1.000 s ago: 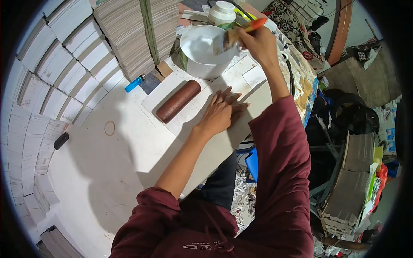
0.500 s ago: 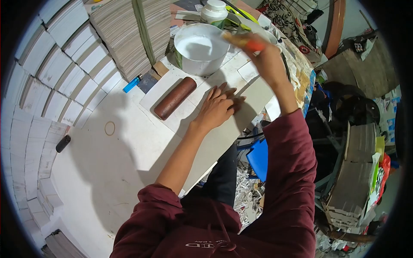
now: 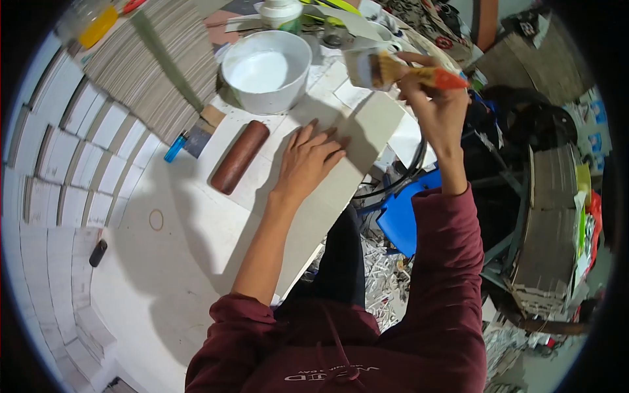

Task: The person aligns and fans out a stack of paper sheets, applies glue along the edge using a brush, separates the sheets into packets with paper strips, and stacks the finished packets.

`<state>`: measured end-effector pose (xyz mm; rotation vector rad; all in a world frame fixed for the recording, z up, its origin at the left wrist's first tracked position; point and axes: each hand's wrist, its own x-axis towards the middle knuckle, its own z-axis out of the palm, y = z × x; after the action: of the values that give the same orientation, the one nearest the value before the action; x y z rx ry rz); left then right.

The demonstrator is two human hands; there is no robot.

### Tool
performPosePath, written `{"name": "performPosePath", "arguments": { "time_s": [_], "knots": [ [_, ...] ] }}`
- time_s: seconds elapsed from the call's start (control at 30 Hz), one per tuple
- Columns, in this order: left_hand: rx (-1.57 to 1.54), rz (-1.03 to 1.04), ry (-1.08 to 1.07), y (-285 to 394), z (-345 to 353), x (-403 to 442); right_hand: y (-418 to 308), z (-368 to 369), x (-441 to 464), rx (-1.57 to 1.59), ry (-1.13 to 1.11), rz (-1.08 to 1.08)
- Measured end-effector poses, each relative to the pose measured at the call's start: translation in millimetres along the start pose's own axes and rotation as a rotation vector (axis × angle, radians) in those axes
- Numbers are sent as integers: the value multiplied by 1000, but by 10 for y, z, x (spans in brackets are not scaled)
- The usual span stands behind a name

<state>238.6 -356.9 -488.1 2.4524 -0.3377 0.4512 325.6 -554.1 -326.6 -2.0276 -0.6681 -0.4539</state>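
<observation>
My left hand (image 3: 304, 161) lies flat with its fingers spread on a long grey board (image 3: 372, 126) along the table's near edge. Above the board's far end, my right hand (image 3: 438, 98) grips a brush (image 3: 426, 77) with a red-tipped handle; its pale-coated bristles point left. A white bucket (image 3: 267, 93) holding white paste stands beyond my left hand. Left of that hand, a dark red-brown cylinder (image 3: 240, 157) rests on pale sheets.
Stacks of white blocks (image 3: 82, 147) line the left side, beside strapped grey boards (image 3: 154, 52). A blue lighter (image 3: 175, 148) lies near them. A white jar (image 3: 280, 14) stands behind the bucket. A blue stool (image 3: 403, 219) is below the table's right edge.
My right hand has carried the brush from over the bucket rightward and nearer, over the board. My left hand stays on the board. The whole view has shifted.
</observation>
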Motion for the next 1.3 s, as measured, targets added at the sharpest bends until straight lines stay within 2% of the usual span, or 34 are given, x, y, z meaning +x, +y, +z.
{"name": "performPosePath", "arguments": {
  "time_s": [0.07,0.2,0.23,0.33,0.4,0.47,0.5,0.53,0.6,0.67,0.7,0.73,0.8,0.83,0.87,0.93,1.0,1.03,1.13,1.2,1.27,1.3],
  "knots": [
    [63,-31,-61,58,-46,12,117,-167,41,170,107,80],
    [74,-13,-35,45,-34,20,443,-417,-95,26,14,219],
    [72,-19,-37,52,-41,25,427,-436,-117,-21,-42,331],
    [67,-30,-59,60,-48,46,706,-344,-291,216,-153,424],
    [64,-45,-80,52,-45,34,993,-262,-321,104,-192,447],
    [60,-50,-83,70,-61,25,1317,-361,-179,-299,-85,303],
    [52,-54,-80,74,-65,33,1493,-460,-35,-375,-72,298],
    [53,-53,-80,65,-62,42,1289,-513,26,-319,-50,225],
    [22,-45,-44,60,-41,41,921,-550,62,-232,-143,4],
    [27,-52,-54,61,-35,33,995,-467,-91,-184,-400,13],
    [37,-55,-59,64,-37,44,791,-336,-61,-165,-551,63],
    [38,-45,-61,66,-39,52,1087,-288,-74,-362,-413,-144],
    [25,-65,-61,73,-43,45,1604,-424,163,-470,-306,-22],
    [26,-65,-64,74,-50,37,1511,-514,326,-586,-332,-9],
    [19,-71,-69,74,-57,38,1423,-539,385,-476,-322,22],
    [7,-83,-72,75,-47,47,1115,-558,399,-355,-398,-183],
    [20,-78,-80,72,-51,52,921,-450,375,-218,-589,-239],
    [22,-73,-80,77,-44,55,1090,-324,356,-351,-596,-222],
    [27,-72,-69,78,-55,54,1244,-321,557,-425,-453,-133],
    [17,-81,-68,79,-53,43,1082,-374,440,-465,-385,-199],
    [18,-84,-66,74,-42,27,746,-356,189,-163,-465,-250],
    [29,-68,-68,66,-43,44,610,-325,94,-80,-589,-371]
  ]
}}
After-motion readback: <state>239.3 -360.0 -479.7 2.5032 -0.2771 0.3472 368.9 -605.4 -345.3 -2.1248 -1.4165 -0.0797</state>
